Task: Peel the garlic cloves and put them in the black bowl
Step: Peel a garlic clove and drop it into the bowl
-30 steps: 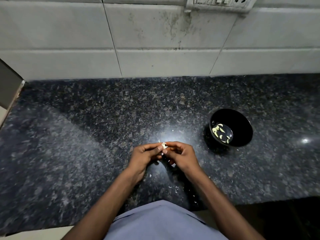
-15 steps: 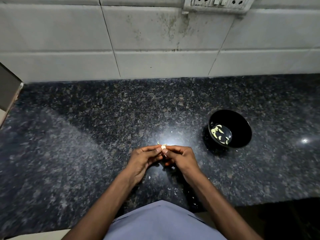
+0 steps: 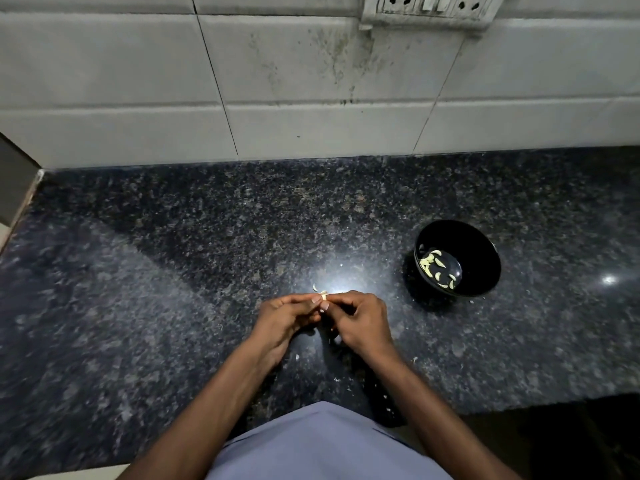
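Pinching a small pale garlic clove (image 3: 323, 296), both hands' fingers (image 3: 304, 300) clamped, round glossy black bowl (image 3: 485, 251) near

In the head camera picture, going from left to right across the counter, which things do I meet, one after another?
left hand → garlic clove, pinched between both hands → right hand → black bowl holding peeled cloves
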